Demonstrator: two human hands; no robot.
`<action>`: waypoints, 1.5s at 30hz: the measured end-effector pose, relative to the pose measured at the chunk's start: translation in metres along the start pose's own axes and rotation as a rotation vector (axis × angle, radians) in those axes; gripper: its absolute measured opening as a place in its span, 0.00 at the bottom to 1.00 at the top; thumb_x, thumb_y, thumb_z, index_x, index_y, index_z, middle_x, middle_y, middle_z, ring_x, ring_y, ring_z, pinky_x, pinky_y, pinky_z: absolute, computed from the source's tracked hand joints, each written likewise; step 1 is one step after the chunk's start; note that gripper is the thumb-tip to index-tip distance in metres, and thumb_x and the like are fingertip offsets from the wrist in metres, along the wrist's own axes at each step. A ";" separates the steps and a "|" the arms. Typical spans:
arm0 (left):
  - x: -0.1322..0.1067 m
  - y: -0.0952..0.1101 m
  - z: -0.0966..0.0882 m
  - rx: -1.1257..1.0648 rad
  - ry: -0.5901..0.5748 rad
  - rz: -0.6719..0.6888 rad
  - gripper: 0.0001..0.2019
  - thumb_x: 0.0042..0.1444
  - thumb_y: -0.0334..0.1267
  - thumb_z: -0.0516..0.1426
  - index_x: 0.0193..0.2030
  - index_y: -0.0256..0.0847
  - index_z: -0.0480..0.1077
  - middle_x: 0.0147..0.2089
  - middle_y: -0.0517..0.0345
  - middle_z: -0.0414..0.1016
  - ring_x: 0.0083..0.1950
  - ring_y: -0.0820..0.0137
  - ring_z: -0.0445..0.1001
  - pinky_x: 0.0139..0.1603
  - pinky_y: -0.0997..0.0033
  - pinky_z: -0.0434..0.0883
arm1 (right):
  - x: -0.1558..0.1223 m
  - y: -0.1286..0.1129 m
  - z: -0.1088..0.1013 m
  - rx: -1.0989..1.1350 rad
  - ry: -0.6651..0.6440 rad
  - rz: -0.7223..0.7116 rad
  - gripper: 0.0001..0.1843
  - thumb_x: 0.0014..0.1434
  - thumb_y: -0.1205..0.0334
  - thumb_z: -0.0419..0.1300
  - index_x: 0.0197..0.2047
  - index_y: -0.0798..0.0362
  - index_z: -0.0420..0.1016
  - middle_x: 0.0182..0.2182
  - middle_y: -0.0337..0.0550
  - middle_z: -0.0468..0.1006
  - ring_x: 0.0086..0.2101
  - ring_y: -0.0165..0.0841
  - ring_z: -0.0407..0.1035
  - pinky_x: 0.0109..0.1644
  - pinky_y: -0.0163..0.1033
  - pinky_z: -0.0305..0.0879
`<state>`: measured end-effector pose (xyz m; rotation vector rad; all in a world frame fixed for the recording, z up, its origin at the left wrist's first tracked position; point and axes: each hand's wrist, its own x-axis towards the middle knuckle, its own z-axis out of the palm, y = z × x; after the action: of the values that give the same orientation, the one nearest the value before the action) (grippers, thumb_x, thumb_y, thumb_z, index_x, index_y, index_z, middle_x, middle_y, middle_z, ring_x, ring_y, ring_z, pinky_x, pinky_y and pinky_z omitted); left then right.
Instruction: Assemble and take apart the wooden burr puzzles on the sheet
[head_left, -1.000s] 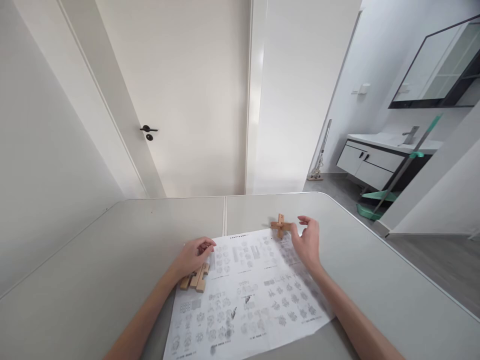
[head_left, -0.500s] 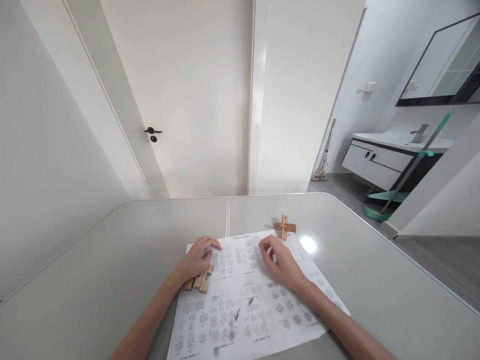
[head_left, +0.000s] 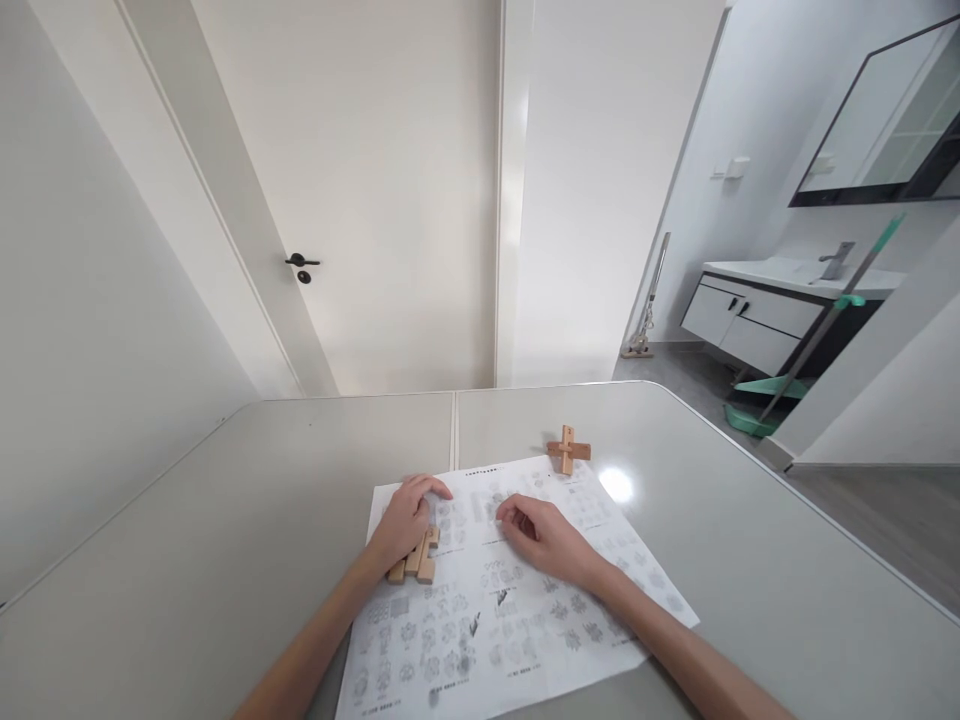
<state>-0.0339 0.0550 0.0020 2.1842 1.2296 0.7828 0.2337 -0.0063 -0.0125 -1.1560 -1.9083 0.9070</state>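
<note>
My left hand [head_left: 403,522] curves over several notched light-wood puzzle pieces [head_left: 415,562], its thumb and palm against them. Their near ends stick out below the hand, while the far ends are hidden. Over the middle of a printed sheet [head_left: 517,625], my right hand [head_left: 541,535] has its fingers curled in, with nothing visible in them. Small grey diagrams cover the white sheet. At its top right edge is a wooden cross of interlocked pieces [head_left: 568,450], apart from both hands.
The sheet lies on a pale grey table [head_left: 225,520] with a seam running across its top. Beyond stands a white door with a black handle [head_left: 302,262]. At the right are a washbasin cabinet [head_left: 757,310] and a green dustpan [head_left: 750,420].
My left hand has shifted a little to the right, and the wooden pieces beneath it have slid the same way. My right hand has moved left and nearer, away from the wooden cross.
</note>
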 end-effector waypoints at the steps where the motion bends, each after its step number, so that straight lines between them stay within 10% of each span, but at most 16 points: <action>1: 0.000 0.002 0.002 -0.005 0.010 -0.002 0.19 0.54 0.27 0.45 0.40 0.44 0.75 0.48 0.54 0.79 0.56 0.60 0.73 0.61 0.57 0.67 | 0.000 0.000 0.000 -0.005 0.000 0.000 0.08 0.68 0.60 0.54 0.42 0.50 0.74 0.31 0.39 0.77 0.29 0.33 0.66 0.32 0.37 0.62; 11: -0.005 0.030 0.014 -0.199 -0.012 -0.213 0.20 0.61 0.34 0.43 0.45 0.46 0.75 0.51 0.56 0.80 0.52 0.60 0.76 0.56 0.58 0.71 | -0.002 0.000 0.004 -0.079 -0.010 -0.048 0.08 0.70 0.59 0.52 0.44 0.48 0.72 0.31 0.39 0.76 0.29 0.34 0.68 0.32 0.38 0.63; 22: -0.002 0.018 -0.039 0.017 -0.138 -0.130 0.17 0.66 0.52 0.50 0.44 0.45 0.75 0.36 0.58 0.77 0.33 0.67 0.70 0.35 0.69 0.67 | -0.003 0.002 0.005 -0.148 0.005 -0.086 0.10 0.71 0.57 0.51 0.45 0.48 0.72 0.37 0.43 0.78 0.30 0.35 0.70 0.34 0.41 0.66; 29: -0.025 0.012 -0.062 0.051 -0.396 -0.022 0.40 0.37 0.57 0.72 0.59 0.51 0.70 0.51 0.55 0.71 0.38 0.68 0.67 0.37 0.72 0.68 | -0.002 0.005 0.008 -0.162 0.012 -0.094 0.10 0.71 0.58 0.50 0.44 0.48 0.72 0.37 0.43 0.78 0.30 0.35 0.70 0.33 0.41 0.65; 33: -0.035 0.015 -0.063 0.100 -0.476 -0.059 0.49 0.33 0.60 0.73 0.65 0.53 0.67 0.43 0.58 0.73 0.40 0.63 0.70 0.38 0.70 0.67 | -0.002 0.004 0.008 -0.169 0.010 -0.096 0.09 0.71 0.60 0.50 0.44 0.48 0.71 0.37 0.43 0.78 0.30 0.35 0.69 0.34 0.41 0.65; 45: -0.026 0.038 -0.036 0.130 -0.476 0.025 0.28 0.44 0.56 0.70 0.51 0.50 0.75 0.29 0.63 0.77 0.33 0.64 0.74 0.36 0.69 0.62 | -0.003 -0.001 0.005 -0.164 -0.023 -0.095 0.07 0.70 0.58 0.52 0.48 0.47 0.69 0.36 0.41 0.76 0.30 0.35 0.68 0.33 0.40 0.64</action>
<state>-0.0474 0.0200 0.0465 2.3103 1.0294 0.1697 0.2299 -0.0109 -0.0148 -1.1421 -2.0697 0.7266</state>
